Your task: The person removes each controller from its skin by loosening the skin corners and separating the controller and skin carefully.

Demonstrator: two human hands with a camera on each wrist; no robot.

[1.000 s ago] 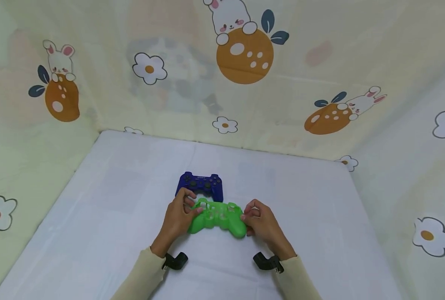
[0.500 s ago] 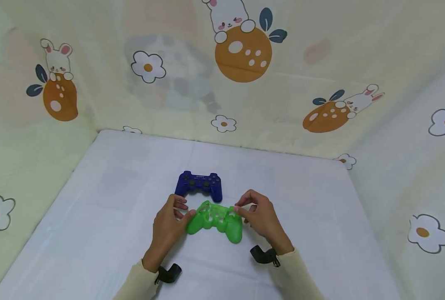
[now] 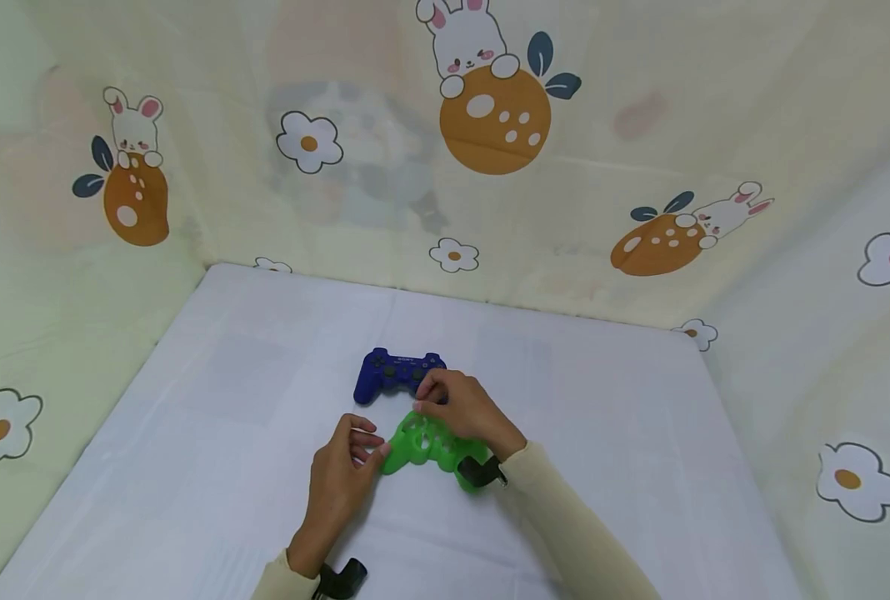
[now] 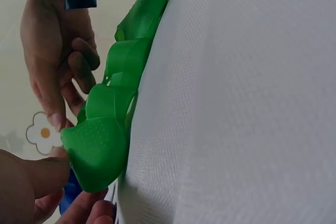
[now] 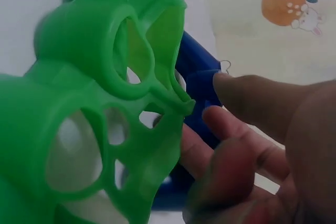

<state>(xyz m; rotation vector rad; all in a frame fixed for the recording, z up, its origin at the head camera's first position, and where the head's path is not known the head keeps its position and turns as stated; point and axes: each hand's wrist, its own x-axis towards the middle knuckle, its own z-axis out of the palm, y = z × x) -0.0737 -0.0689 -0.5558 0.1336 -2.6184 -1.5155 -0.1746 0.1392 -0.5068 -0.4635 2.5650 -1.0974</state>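
A green silicone controller cover (image 3: 433, 442), with several cut-out holes, is in front of me, its face up. My left hand (image 3: 343, 475) pinches the end of its left grip, thumb on top, as the left wrist view also shows. My right hand (image 3: 463, 408) reaches over the cover from the right, its loosely bent fingers above the upper left part. In the right wrist view, a gap shows between the fingertips and the green cover (image 5: 100, 51), and nothing is between them. Just behind lies a blue game controller (image 3: 388, 375), its right grip hidden by my right hand.
The table has a white cloth (image 3: 265, 358) with light creases. Beyond its far edge hangs a cream curtain (image 3: 385, 75) printed with rabbits, fruit and flowers, and more curtain stands at both sides. Black wrist cameras (image 3: 482, 472) are strapped to both wrists.
My right hand has moved left from the cover's right side to above its upper left part. The cover has turned slightly, its right side nearer me. My left hand stays on the left grip.
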